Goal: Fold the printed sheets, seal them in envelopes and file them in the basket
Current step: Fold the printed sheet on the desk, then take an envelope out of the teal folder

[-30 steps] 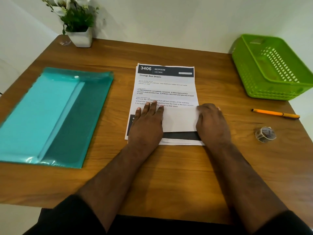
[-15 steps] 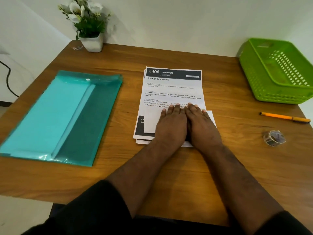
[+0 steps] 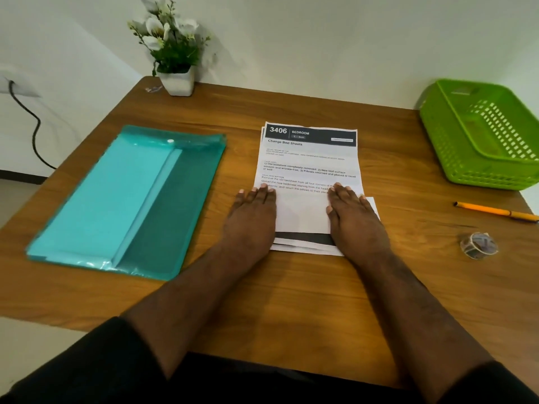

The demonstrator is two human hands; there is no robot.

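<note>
the green basket runs off the right edge; the printed sheet's small text blurs unreadable.

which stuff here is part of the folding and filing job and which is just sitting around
For the job: printed sheets, pressed flat by left hand and right hand; teal folder, which seems to hold envelopes; green basket; tape roll, likely for sealing.

Lying about: orange pen; flower pot; black cable by the wall.
</note>
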